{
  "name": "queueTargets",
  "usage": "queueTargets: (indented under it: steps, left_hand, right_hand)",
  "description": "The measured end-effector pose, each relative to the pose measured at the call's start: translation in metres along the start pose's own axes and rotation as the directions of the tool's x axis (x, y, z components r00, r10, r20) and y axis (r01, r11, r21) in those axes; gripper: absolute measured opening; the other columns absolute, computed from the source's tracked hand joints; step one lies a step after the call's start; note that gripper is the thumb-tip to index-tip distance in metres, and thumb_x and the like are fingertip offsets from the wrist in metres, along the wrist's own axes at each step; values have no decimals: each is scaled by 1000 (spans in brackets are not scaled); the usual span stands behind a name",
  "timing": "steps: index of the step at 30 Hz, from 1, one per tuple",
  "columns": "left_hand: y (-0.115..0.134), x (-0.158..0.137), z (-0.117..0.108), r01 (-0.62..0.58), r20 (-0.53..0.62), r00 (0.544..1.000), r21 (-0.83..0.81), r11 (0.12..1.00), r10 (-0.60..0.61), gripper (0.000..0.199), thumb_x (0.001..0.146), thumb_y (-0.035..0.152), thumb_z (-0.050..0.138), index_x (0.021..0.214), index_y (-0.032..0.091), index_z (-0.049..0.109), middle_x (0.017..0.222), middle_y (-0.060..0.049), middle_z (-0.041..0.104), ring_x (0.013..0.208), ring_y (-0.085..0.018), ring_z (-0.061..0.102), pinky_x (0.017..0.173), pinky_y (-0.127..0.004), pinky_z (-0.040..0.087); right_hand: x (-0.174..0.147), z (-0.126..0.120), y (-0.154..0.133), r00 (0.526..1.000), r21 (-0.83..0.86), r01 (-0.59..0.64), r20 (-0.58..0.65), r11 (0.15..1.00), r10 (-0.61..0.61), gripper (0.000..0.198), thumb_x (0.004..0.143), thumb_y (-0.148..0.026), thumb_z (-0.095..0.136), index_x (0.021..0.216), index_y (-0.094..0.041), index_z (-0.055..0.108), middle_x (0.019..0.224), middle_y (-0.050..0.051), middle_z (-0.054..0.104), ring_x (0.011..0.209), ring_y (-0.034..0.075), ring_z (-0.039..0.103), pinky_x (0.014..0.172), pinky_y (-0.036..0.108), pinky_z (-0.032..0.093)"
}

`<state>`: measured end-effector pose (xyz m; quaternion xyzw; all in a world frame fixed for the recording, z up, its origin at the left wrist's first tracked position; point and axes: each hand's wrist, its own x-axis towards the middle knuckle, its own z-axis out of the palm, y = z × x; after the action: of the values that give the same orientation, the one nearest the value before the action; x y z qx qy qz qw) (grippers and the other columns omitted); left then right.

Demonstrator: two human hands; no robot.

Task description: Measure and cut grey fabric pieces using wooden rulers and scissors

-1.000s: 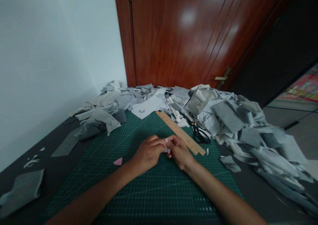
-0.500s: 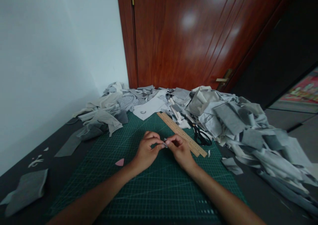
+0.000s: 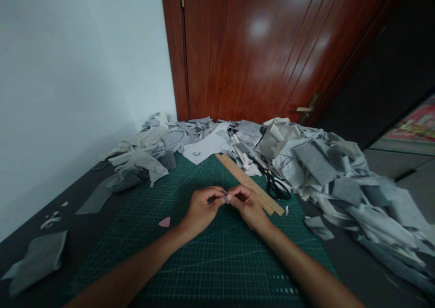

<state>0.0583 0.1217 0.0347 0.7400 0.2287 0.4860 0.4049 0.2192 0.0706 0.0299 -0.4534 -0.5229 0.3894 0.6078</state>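
Pinched grey piece point(image 3: 227, 201) mostly hidden, door point(image 3: 244, 50) cut off above

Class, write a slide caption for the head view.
Left hand and right hand pinch a small grey cloth-like piece over a green gridded cutting mat.

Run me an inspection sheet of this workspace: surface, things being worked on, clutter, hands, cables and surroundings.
Surface: green gridded mat on a dark tabletop.
Work in hand: small greyish piece, too small to identify.
Clutter: fabric scraps heaped along the far side and both flanks; wooden rulers, black-handled scissors and a pink piece lie nearer the hands.
Hands: left hand and right hand meet over the mat, both pinching the greyish piece.
Cables: nothing seen.
Surroundings: reddish-brown door behind, pale wall at left.
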Motion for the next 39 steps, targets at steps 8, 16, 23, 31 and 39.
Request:
queueTargets:
  steps: [8,16,23,31,39]
  left_hand:
    - [-5,0,0,80,-37,996,-13,997,-80,10,86,22,70,79,17,75,82,-4,76,73,-17,71,66,-25,57]
    - [-7,1,-3,-114,-5,993,126,985,116,13,88,14,66,80,19,75,87,-4,76,80,-17,73,74,-29,59]
    - [-1,-2,-6,-211,116,974,156,965,194,20,91,11,61,82,20,77,89,-4,75,80,-15,71,73,-25,57]
    - [-5,-7,-1,-305,138,950,224,925,280,23,94,9,58,93,21,77,104,-6,74,94,-17,71,82,-30,60]
    - [-4,-7,-8,-530,274,848,463,710,454,25,97,9,55,97,23,75,111,-4,76,99,-21,62,86,-37,56]
  right_hand:
    - [-4,-2,-10,993,-128,80,97,989,-68,26,85,-50,75,81,-24,72,82,3,69,79,22,62,75,34,48]
    - [-1,-6,-12,997,-181,12,72,983,1,33,88,-57,70,83,-24,72,76,2,68,74,21,60,69,32,47]
    - [4,-10,-8,997,-146,0,71,989,10,31,83,-53,74,76,-23,72,70,0,68,66,19,59,66,31,48]
    - [6,-8,0,998,-147,-2,-69,989,-8,22,82,-45,75,76,-24,71,72,1,69,68,20,61,66,32,50]
    - [4,-1,2,996,-115,-70,-66,991,63,28,82,-48,74,73,-23,65,64,-2,58,59,16,52,57,29,43]
